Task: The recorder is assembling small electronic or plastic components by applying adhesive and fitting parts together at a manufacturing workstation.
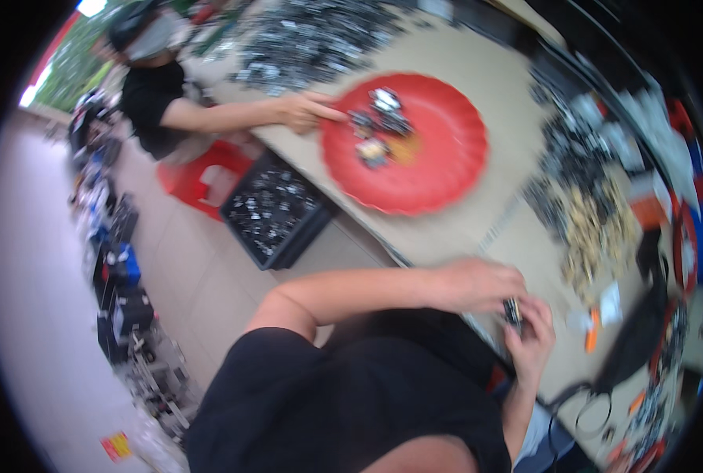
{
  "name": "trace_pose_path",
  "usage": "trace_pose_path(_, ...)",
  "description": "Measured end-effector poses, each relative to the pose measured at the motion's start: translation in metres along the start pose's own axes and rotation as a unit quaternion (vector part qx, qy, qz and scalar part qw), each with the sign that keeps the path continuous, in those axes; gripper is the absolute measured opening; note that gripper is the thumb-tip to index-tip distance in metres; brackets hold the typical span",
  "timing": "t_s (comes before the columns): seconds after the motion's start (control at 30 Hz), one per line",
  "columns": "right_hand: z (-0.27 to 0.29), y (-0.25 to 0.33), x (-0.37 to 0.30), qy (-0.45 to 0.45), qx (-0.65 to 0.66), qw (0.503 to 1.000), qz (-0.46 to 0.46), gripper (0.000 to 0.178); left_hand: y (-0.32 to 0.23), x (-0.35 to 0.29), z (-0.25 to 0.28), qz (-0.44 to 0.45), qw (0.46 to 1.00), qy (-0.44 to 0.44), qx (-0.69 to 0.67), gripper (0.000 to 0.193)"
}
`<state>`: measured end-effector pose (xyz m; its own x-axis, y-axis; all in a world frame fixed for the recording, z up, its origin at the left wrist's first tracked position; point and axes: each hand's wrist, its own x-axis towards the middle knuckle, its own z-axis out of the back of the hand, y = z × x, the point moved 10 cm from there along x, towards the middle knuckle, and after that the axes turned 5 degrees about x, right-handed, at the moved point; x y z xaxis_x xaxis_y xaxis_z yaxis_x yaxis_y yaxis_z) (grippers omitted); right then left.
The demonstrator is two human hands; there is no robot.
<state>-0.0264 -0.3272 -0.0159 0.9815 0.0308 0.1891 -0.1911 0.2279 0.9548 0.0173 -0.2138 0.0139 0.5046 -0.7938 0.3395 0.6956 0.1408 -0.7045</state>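
Observation:
Close to my body at the table edge, my two hands meet around a small dark part with a pale or brassy strip. My right hand pinches it between thumb and fingers. My left hand comes in from the left with its fingers curled down against the part's upper end; its fingertips are partly hidden and blurred. The exact kind of the part is too small to tell. Beyond my hands lies a round red plastic tray with a scalloped rim, holding a few dark and silvery pieces.
Across the table a co-worker's hand reaches to the tray's left rim. Heaps of dark metal parts and tan pieces lie on the table. Below the left edge stand a black crate of parts and a red stool.

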Motion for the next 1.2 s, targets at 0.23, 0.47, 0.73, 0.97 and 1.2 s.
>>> trace_pose_path(0.23,-0.015,0.002,0.009,0.047,0.025,0.998,0.040,0.038,0.008,0.006,0.006,-0.091,0.993,0.002,-0.081,0.029)
trace_pose_path(0.47,-0.008,-0.012,0.018,0.068,-0.023,0.997,0.014,0.036,0.028,0.014,-0.001,-0.083,0.990,-0.016,-0.109,0.030)
trace_pose_path(0.73,-0.030,0.030,0.030,0.100,-0.220,0.970,0.039,0.031,0.036,0.010,-0.001,-0.079,0.990,-0.045,-0.111,0.029)
trace_pose_path(0.97,-0.038,0.046,0.044,0.079,-0.272,0.959,0.019,0.023,0.036,0.009,0.001,-0.086,0.987,-0.050,-0.123,0.029)
trace_pose_path(1.2,-0.042,0.047,0.044,0.084,-0.330,0.939,0.059,0.025,0.039,0.007,0.000,-0.066,0.990,-0.048,-0.116,0.029)
